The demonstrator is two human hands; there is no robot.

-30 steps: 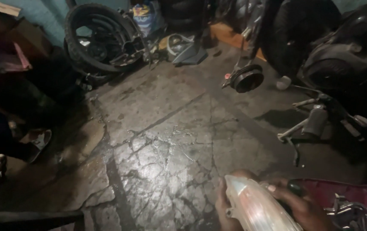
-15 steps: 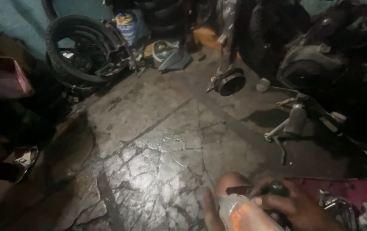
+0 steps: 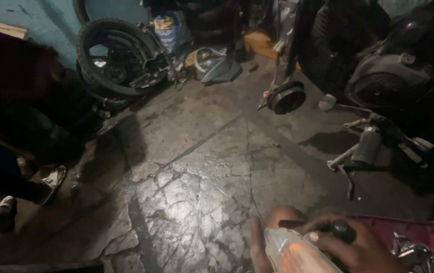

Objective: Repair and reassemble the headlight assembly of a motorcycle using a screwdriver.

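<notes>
- Kneeling over a cracked, wet-looking grey concrete floor, a person works at the bottom edge of the head view, both hands low in the frame.
- The left hand cups the end of a clear plastic lamp lens with an orange inner part, fingers wrapped around it from beneath.
- The right hand lies over the lens from above, closed on a dark, rounded tool handle; whatever the tool's tip meets is hidden.
- The lens sits just beside a dark red body panel and a chromed metal fitting.
- Around the floor: a black tyre on its wheel against a blue wall, a round black cap-like part, and a motorcycle engine with footrest at right.
- Another person's sandalled feet rest at left.
- Risk, as judged: the lens is thin plastic, held over hard concrete; a slip of the tool or a loosened left-hand hold could crack or drop it, and dim light makes misplacing the tip likelier.
</notes>
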